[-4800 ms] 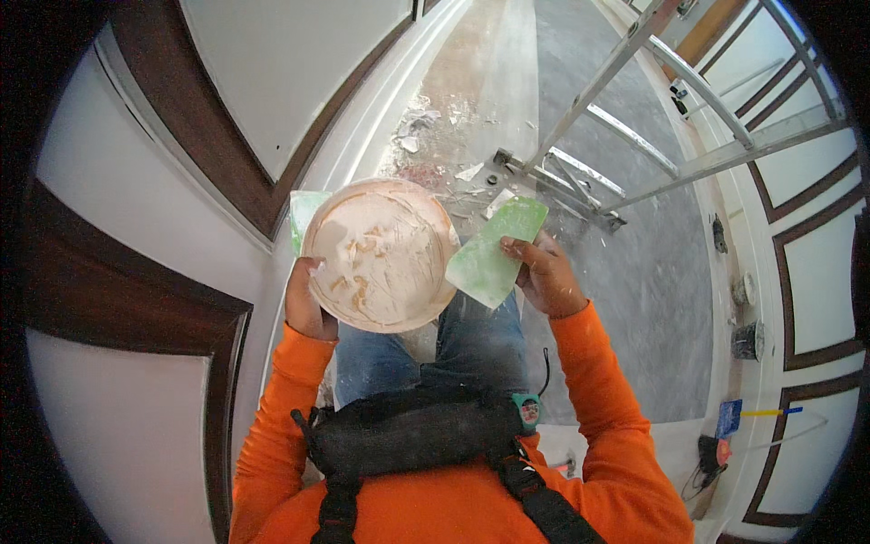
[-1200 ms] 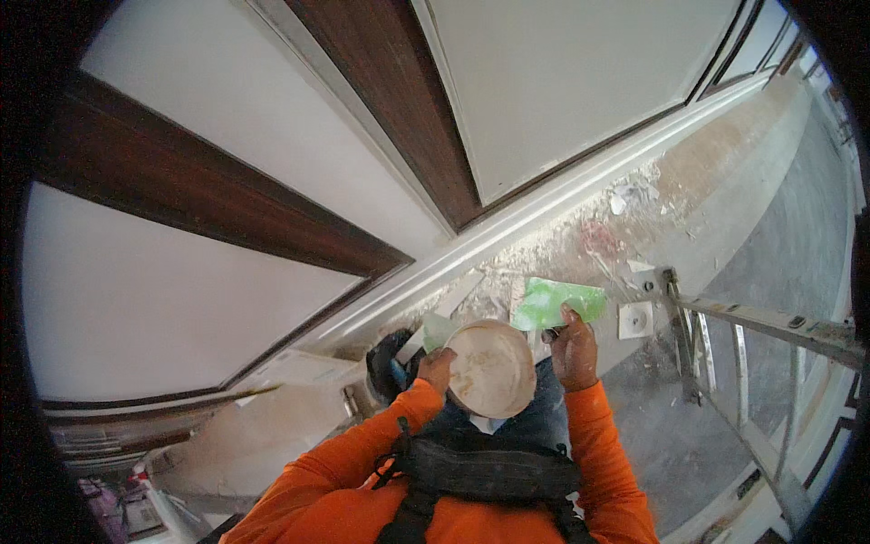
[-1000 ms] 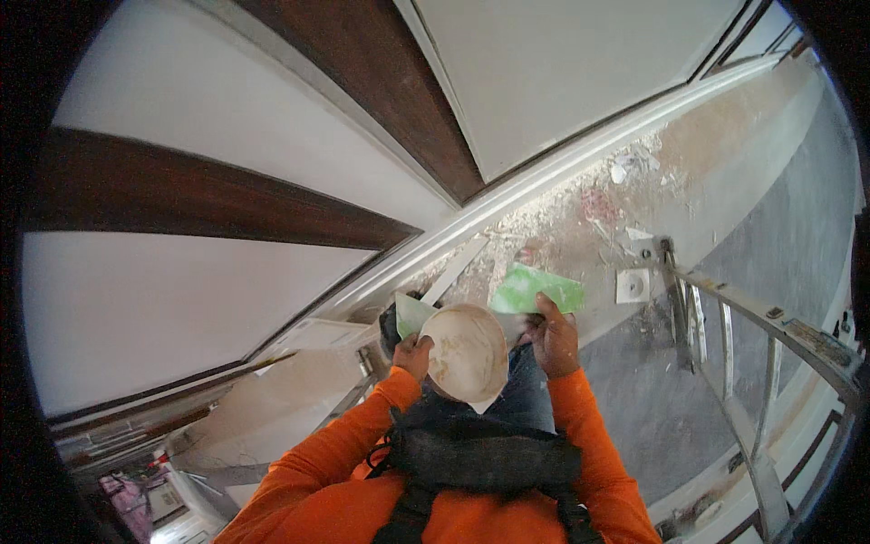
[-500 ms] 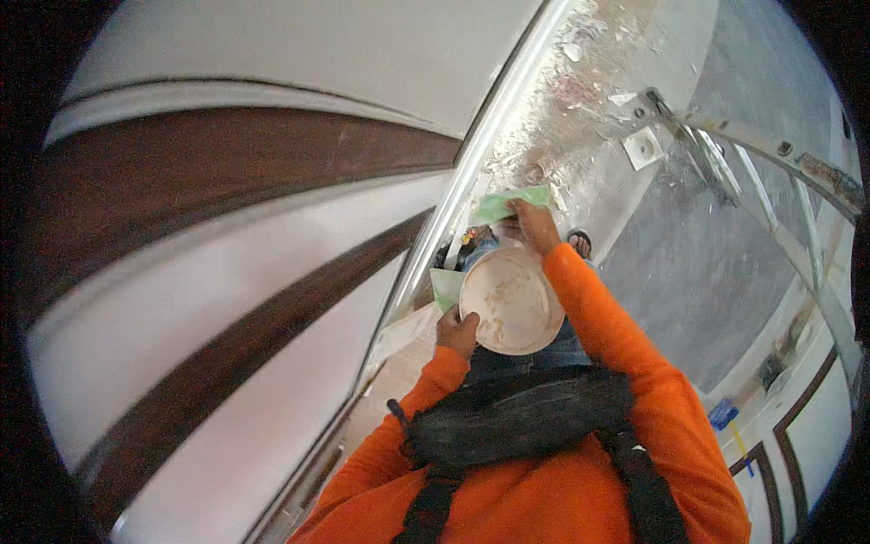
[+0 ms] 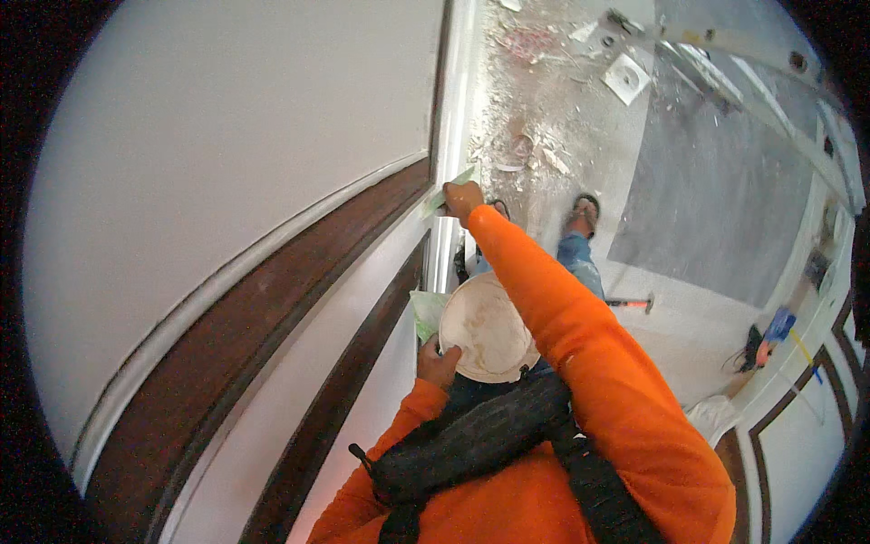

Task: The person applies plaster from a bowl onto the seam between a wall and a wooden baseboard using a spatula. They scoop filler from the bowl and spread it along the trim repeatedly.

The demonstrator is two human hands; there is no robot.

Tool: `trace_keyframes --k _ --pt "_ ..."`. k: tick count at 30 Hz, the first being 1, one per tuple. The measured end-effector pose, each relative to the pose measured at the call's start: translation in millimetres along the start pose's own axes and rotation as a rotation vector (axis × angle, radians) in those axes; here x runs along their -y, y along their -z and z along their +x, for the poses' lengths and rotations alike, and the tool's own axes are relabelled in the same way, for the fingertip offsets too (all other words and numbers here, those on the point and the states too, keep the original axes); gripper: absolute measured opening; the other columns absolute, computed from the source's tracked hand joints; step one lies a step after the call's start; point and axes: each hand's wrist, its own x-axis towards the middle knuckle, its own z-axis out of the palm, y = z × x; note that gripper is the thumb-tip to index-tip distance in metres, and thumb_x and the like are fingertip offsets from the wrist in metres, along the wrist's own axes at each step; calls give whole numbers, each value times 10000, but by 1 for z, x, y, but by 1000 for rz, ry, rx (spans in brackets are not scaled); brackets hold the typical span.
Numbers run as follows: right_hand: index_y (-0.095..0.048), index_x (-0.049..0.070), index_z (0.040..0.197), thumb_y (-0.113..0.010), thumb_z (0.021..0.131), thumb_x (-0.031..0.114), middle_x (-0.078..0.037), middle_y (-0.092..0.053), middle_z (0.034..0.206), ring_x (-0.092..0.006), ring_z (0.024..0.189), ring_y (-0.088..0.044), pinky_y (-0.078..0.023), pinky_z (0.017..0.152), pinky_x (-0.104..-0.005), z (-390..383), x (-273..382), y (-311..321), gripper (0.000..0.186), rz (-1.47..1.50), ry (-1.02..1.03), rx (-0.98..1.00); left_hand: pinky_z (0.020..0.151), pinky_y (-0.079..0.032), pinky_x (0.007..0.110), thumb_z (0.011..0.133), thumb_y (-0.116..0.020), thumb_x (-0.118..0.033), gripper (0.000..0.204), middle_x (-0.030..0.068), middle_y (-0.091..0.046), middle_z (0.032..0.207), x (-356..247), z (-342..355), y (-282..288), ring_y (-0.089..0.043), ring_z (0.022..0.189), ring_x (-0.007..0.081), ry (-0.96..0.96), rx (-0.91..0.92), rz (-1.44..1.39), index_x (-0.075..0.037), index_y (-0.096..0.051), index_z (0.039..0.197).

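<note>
My left hand (image 5: 439,364) grips the near left rim of a round, pale tub (image 5: 485,331), whose inside is smeared with whitish paste. Beside that hand, a pale green flat sheet-like piece (image 5: 426,313) sticks out at the tub's left; whether the fingers also hold it is hidden. My right hand (image 5: 464,199) is closed around a pale green flat spreader (image 5: 436,201), with its blade up against the white trim (image 5: 460,91) at the wall's edge. Part of the spreader is hidden by my fingers, and my right forearm covers the tub's right side.
A white wall (image 5: 272,109) with dark brown bands (image 5: 299,263) rises at my left. Pale scraps (image 5: 548,159) litter the floor ahead, near a white square plate (image 5: 627,79). A metal ladder (image 5: 725,41) lies at the far right. A hammer (image 5: 632,302) rests right of my feet.
My right hand has moved left with the spreader, from above the tub to the white trim. The tub and my left hand have shifted slightly left and nearer as the view turned.
</note>
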Motion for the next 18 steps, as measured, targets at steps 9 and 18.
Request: trace_keyframes --k 9,18 --pt "-539 -51 819 -542 765 31 -155 -555 872 -271 779 -600 -572 640 -362 -61 78 -12 98 805 -491 -163 812 -471 344 737 -597 -168 459 150 -609 1038 26 15 -1 -601 894 235 0 181 109 43 -512 1135" --pt "-527 -116 992 -557 821 145 -185 -619 914 -260 731 -633 -557 650 -334 -116 -26 16 313 892 -133 -134 780 -483 312 749 -575 8 386 145 -618 1011 56 50 6 -610 845 212 187 91 -64 57 -516 1127"
